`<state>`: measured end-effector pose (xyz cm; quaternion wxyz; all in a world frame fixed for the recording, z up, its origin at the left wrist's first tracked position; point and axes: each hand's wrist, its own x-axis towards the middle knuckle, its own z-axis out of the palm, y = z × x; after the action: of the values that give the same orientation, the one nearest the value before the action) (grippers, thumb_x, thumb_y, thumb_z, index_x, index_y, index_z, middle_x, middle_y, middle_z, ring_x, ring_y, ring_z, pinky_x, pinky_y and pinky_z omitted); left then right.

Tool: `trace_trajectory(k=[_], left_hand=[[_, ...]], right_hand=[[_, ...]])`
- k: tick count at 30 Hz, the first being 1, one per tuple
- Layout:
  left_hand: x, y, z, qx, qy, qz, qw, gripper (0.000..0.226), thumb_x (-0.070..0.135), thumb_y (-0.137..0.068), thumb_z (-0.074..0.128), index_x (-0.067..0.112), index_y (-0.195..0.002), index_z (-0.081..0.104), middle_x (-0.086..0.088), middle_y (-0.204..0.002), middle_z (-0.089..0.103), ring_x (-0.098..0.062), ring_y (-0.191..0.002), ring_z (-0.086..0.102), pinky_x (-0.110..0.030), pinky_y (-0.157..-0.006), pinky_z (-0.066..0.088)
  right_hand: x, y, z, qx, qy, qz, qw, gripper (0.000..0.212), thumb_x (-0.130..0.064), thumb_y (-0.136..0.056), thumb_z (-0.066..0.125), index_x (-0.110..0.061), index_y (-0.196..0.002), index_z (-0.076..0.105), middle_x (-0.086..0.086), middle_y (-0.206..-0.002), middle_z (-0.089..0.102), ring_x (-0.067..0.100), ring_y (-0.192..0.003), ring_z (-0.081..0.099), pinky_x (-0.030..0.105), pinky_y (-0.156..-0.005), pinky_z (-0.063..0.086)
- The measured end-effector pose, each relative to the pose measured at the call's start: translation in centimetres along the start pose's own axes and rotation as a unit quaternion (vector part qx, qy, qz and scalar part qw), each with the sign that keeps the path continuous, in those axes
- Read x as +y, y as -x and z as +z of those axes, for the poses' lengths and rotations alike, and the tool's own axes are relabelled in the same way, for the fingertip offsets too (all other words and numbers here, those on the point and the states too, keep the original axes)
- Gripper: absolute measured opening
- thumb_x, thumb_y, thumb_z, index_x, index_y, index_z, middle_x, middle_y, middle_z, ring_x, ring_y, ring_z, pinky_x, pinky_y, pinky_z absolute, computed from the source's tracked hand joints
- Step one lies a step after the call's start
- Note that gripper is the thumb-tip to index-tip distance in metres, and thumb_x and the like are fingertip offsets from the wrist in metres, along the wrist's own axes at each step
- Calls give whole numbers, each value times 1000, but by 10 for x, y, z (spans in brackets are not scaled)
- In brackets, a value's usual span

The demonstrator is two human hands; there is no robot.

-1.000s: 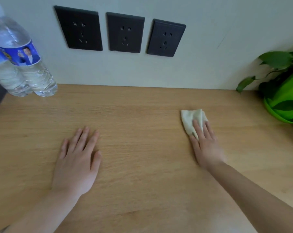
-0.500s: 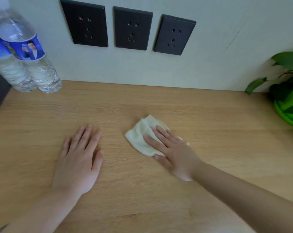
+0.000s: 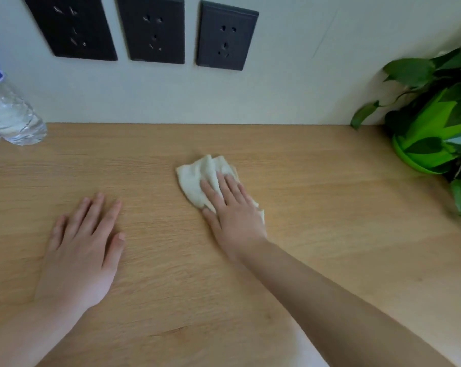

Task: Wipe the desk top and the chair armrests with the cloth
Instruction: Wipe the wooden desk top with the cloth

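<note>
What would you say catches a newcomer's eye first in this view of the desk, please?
Probably the right hand, pressed flat on a crumpled pale cloth mid-desk, with the left hand spread flat on the bare wooden desk top beside it. Next come three dark wall sockets above, a bright green potted plant at far right and a water bottle far left.
</note>
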<state>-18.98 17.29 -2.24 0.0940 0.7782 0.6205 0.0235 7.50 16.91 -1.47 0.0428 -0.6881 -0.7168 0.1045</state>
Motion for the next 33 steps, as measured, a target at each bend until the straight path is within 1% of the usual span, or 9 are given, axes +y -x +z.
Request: trace_trajectory(k=[3,6,9,13,15,20,24,30,33], left_hand=[[-8,-3,7,-23,-2,-8,1000,57,54,-92,-1,41,-148,-1,6,-159,5,-12,-145,-2,-45,-116,-3],[-8,-10,11,-47,11,-22,999,59,60,-86,-5,48,-143,-13,7,-159,-1,-16,-145,-4,-56,-115,8],[17,-17,10,-48,31,20,998,58,62,-84,-5,52,-140,-16,16,-155,-8,-13,-145,-6,-57,-115,8],[89,-24,15,-30,6,94,995,57,51,-91,-4,39,-146,-12,14,-155,-16,-5,-141,-17,-46,-115,-5],[123,-29,18,-35,-1,118,992,58,47,-91,-2,35,-147,-15,13,-155,-20,-6,-141,-20,-43,-116,-8],[172,-31,26,-45,-17,184,982,58,45,-92,0,32,-148,-12,11,-156,-18,-7,-143,-18,-42,-116,-8],[181,-27,31,-36,-24,202,979,60,46,-91,-4,31,-148,-12,14,-156,-16,-6,-143,-16,-41,-117,-7],[183,-23,29,-6,-11,291,957,56,39,-97,11,21,-150,18,11,-156,14,-6,-144,5,-38,-117,2],[181,-24,32,-15,12,334,942,57,39,-96,14,18,-147,27,7,-153,24,-7,-142,12,-38,-117,9]], right_hand=[[38,103,-1,-18,20,-20,999,56,-49,-99,7,-34,-152,-6,-3,-161,-5,10,-146,-14,32,-118,-5],[110,168,-21,23,35,175,984,56,-50,-99,9,-34,-152,3,0,-161,10,11,-147,-4,33,-118,4],[161,165,-36,60,9,404,913,57,-47,-99,17,-29,-153,8,5,-161,10,17,-148,-2,39,-119,5],[151,108,-29,90,-42,543,833,57,-43,-102,13,-23,-154,2,8,-161,-3,21,-147,-12,40,-118,-6],[128,104,-19,104,-43,500,858,57,-44,-101,13,-25,-153,0,8,-161,-5,20,-147,-13,38,-118,-7],[61,200,7,81,-18,208,975,54,-45,-101,16,-29,-153,14,3,-160,11,17,-148,0,33,-118,2],[104,269,-4,60,12,332,941,55,-50,-100,11,-35,-152,2,0,-161,7,11,-147,-6,31,-119,1],[146,170,-13,134,-52,599,788,58,-44,-101,11,-23,-153,-3,8,-161,-5,21,-146,-14,39,-118,-9],[120,164,-5,144,-45,492,858,56,-44,-101,13,-26,-153,1,5,-161,-5,18,-146,-14,34,-117,-12]])
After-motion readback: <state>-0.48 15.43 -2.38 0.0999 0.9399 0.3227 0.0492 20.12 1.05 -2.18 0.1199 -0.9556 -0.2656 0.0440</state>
